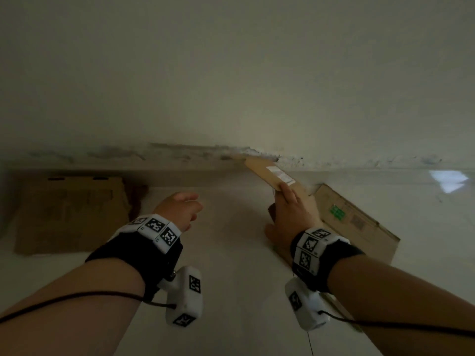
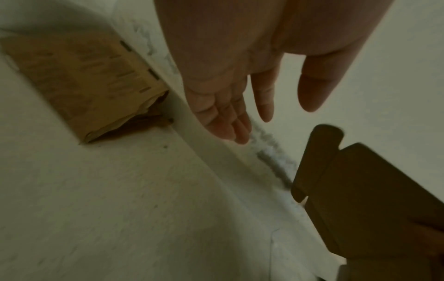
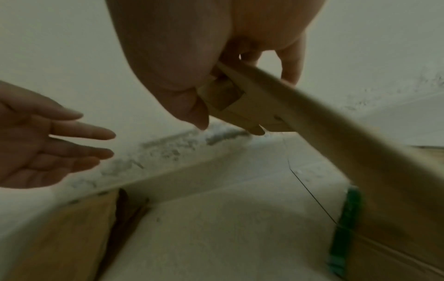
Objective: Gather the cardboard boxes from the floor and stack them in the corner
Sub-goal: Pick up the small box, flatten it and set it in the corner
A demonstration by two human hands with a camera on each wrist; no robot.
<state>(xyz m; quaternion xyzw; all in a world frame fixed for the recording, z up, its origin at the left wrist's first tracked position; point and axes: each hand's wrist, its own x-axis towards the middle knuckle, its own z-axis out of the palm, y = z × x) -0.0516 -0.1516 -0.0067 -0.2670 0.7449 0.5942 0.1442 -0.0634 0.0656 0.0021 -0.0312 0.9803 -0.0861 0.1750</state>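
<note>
Cardboard held by right hand (image 1: pixel 288 214), left hand (image 1: pixel 180 209) fingers spread empty, flattened box (image 1: pixel 72 214) at wall.

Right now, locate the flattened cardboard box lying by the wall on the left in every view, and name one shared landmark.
Head: flattened cardboard box lies left of centre on the floor, against the wall base.
Left wrist: upper left, slots along its wall-side edge.
Right wrist: bottom left corner, partly cut off.
Shared landmark: the scuffed baseboard behind it.
</note>
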